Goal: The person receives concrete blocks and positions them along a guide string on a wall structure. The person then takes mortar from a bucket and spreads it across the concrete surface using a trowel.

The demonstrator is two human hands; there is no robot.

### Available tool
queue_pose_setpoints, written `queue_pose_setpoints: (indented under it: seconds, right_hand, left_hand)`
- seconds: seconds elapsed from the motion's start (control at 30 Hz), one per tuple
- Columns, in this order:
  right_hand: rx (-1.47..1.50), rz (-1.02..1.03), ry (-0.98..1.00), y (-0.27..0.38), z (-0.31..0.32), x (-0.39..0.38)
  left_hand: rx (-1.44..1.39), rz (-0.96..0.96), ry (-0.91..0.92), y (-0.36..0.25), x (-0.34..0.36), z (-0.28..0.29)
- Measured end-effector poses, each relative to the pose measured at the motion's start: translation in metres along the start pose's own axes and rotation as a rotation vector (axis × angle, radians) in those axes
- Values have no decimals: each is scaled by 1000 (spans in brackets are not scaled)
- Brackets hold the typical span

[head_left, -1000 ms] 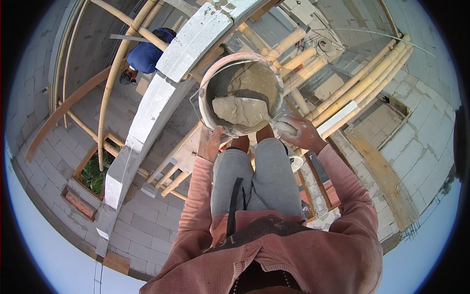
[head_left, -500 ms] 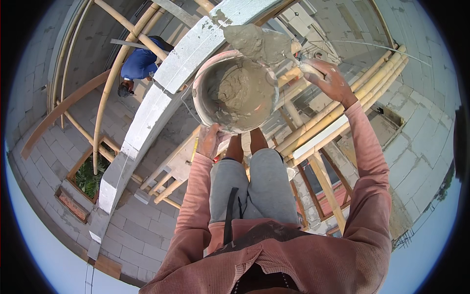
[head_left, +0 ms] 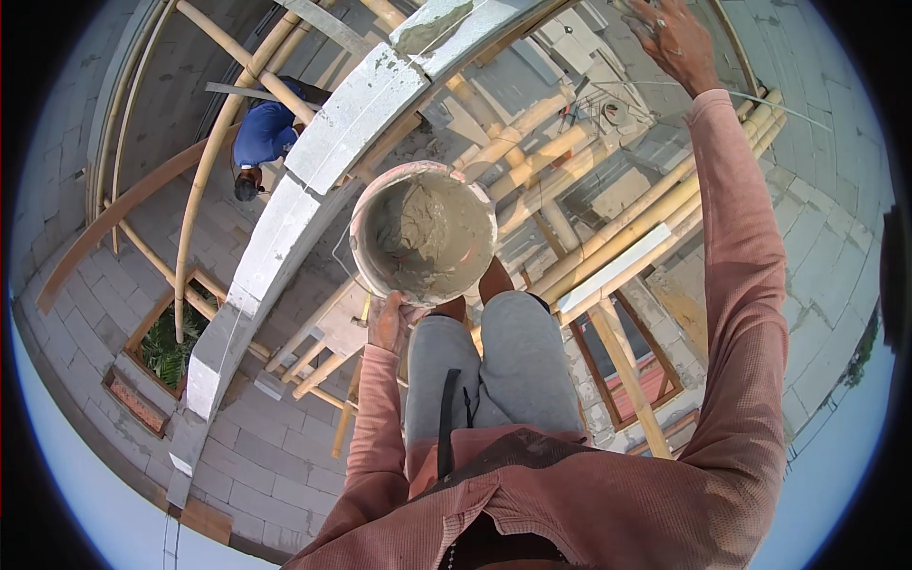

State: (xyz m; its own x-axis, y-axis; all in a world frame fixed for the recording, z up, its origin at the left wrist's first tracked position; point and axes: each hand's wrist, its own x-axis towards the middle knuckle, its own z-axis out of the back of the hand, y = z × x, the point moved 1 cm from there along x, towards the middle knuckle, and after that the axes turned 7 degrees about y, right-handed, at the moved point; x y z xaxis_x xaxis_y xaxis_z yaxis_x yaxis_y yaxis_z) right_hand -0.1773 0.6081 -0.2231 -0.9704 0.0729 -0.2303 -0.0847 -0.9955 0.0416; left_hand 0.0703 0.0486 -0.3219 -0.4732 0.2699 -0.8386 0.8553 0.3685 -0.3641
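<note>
My left hand (head_left: 388, 323) supports a round bucket (head_left: 358, 233) from its near lower side, fingers closed against it. Wet grey mortar (head_left: 432, 223) fills part of the bucket, which tilts toward me. Up at the top right edge is my right hand (head_left: 676, 43), fingers curled round the trowel's handle; the blade lies outside the picture. A curving row of pale blocks (head_left: 337, 128) runs past the bucket's left side. On its upper end lies a smeared patch of grey mortar (head_left: 432, 33).
Bamboo poles (head_left: 608, 242) cross below and to the right of my legs. More poles (head_left: 204, 195) rise at the left, near a person in a blue shirt (head_left: 261, 133) bending down. A hammer (head_left: 363, 309) lies under the bucket. Block walls (head_left: 256, 446) surround the space.
My right hand has swung up and right, carrying the mortar-loaded trowel away from above the bucket. The bucket has shifted slightly left and down. More of the mortar patch on the blocks shows.
</note>
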Motion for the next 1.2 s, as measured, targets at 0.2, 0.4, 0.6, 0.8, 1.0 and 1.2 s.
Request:
queue_pose_setpoints:
  seconds: [0.2, 0.4, 0.6, 0.8, 1.0, 1.2]
  right_hand:
    - [284, -10, -59, 44, -60, -51]
    - [1057, -288, 518, 156, -72, -77]
    - [274, 248, -305, 119, -107, -66]
    - [551, -281, 168, 64, -49, -23]
    - [1206, -425, 129, 47, -60, -5]
    - [1572, -460, 166, 88, -82, -23]
  left_hand:
    - [19, -2, 5, 11, -9, 11]
    - [-6, 53, -26, 7, -9, 4]
    - [-3, 36, -26, 8, -5, 0]
    - [0, 28, -17, 10, -11, 3]
    - [3, 24, -8, 15, -13, 8]
    - [-8, 12, -11, 15, -21, 12]
